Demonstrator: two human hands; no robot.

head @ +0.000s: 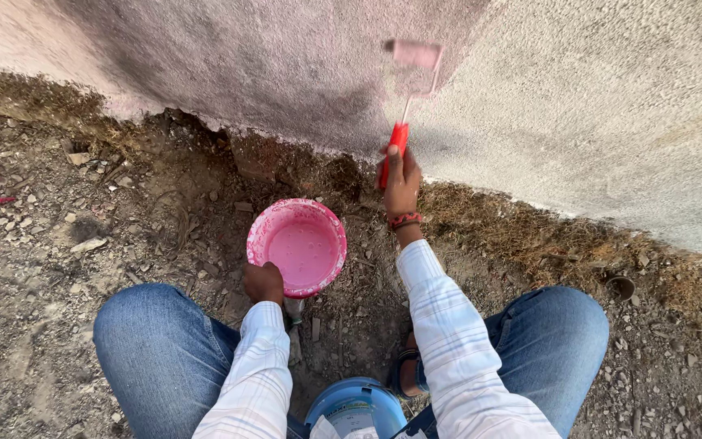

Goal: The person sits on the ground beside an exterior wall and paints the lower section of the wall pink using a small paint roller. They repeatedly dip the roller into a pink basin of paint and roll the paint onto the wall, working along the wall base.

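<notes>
Overhead, from the head view, the right hand (400, 180) was wrapped fully shut round the red handle of a paint roller (413, 67), whose long axis ran up and slightly right from the grip, its blurred pink sleeve against the rough wall (611, 106) above the ground's far edge. Nearer the knees, the left hand (263, 282) curled closed over the near rim of the pink paint bucket (296, 246), which sat on the dirt just left of the roller hand, with a blue container (357, 406) between the legs.
</notes>
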